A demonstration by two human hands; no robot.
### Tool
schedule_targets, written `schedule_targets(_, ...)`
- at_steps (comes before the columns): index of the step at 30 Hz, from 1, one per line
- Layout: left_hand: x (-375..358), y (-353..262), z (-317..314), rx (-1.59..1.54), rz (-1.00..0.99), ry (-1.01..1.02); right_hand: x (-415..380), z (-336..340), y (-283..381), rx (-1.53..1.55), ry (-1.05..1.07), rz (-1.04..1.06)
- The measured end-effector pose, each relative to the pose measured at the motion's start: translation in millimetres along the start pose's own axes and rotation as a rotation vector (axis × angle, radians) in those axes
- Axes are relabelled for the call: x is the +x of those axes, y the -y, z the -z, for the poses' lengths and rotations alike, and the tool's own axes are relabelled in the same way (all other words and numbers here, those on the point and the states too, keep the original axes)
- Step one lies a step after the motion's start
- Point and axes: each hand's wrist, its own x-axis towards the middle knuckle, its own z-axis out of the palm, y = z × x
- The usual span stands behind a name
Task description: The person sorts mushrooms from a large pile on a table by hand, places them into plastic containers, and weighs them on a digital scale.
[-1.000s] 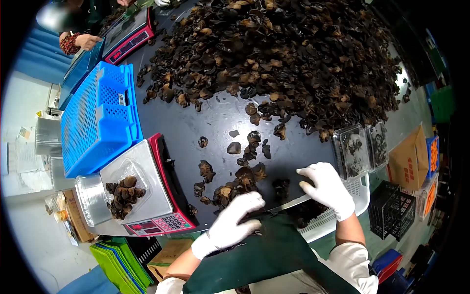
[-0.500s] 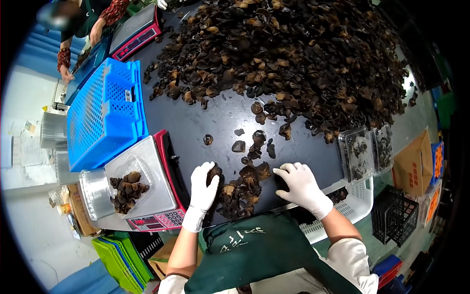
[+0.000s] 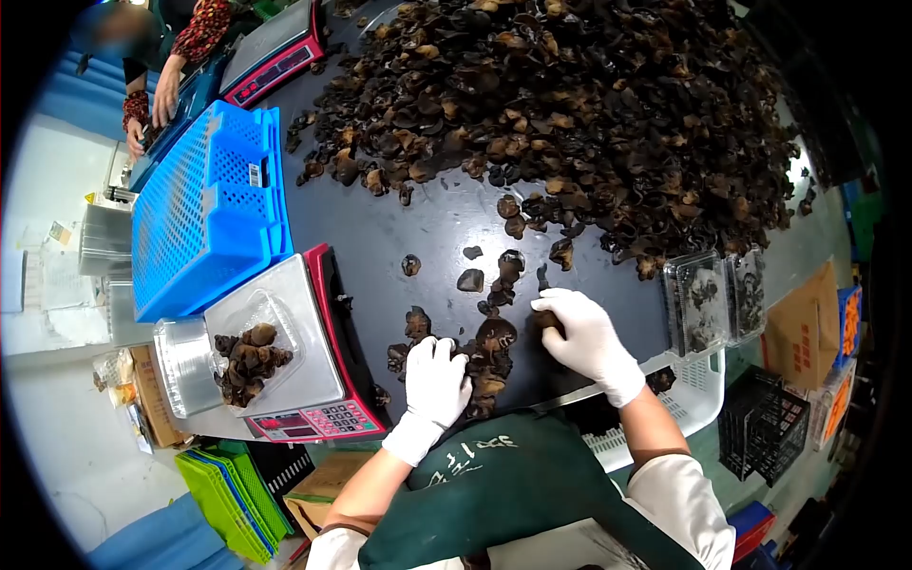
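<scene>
My left hand (image 3: 437,385), in a white glove, bends over a small heap of dark wood ear mushrooms (image 3: 491,361) near the table's front edge. Its fingers are drawn together on some of them; the palm hides part of the heap. To the right, my gloved right hand (image 3: 587,340) pinches a brown wood ear mushroom (image 3: 548,321) between thumb and fingers, just above the table. Several loose pieces lie ahead of both hands. On the left, a clear plastic tray (image 3: 294,328) of wood ears rests on a scale (image 3: 328,380) with a red frame.
A large mushroom pile (image 3: 560,123) covers the far table. Blue crates (image 3: 214,218) stand at left, beside stacked clear trays (image 3: 185,366). Filled clear boxes (image 3: 698,299) sit at right above a white basket (image 3: 703,399). Another person's hands (image 3: 163,95) work at upper left.
My left hand has moved right onto the small heap, leaving pieces to its left. My right hand has shifted slightly up and closed on a piece. The view has shifted a little.
</scene>
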Motion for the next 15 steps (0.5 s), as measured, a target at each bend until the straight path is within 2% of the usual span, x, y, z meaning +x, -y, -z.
schedule_targets(3, 3, 6, -1, 0.063, -0.055, -0.003, -17, 28, -9, 0.234, 0.078, -0.148)
schedule_targets(5, 4, 15, -3, -0.043, -0.048, -0.038, -27, 48, -14, 0.303, 0.109, -0.17)
schedule_targets(6, 6, 18, -1, -0.091, -0.05, -0.031, -32, 56, -14, 0.364, 0.125, -0.25)
schedule_targets(7, 7, 19, 2, -0.137, -0.069, -0.054, -39, 62, -18, 0.349, 0.112, -0.227)
schedule_targets(9, 7, 21, 11, -0.202, -0.069, -0.109, -49, 84, -13, 0.399, 0.214, -0.35)
schedule_targets(10, 8, 20, 20, -0.215, -0.057, -0.159, -57, 92, -20, 0.399, 0.305, -0.377)
schedule_targets(11, 9, 20, 24, -0.267, -0.021, -0.228, -65, 102, -23, 0.27, 0.476, -0.466)
schedule_targets(13, 9, 13, 32, -0.527, 0.116, -0.225, -74, 116, -17, 0.101, 0.75, -0.512)
schedule_targets(14, 10, 4, 33, -0.558, 0.092, -0.201, -82, 114, -18, 0.03, 0.7, -0.505)
schedule_targets(15, 10, -10, 39, -0.638, 0.042, -0.038, -80, 112, -18, 0.028, 0.7, -0.506)
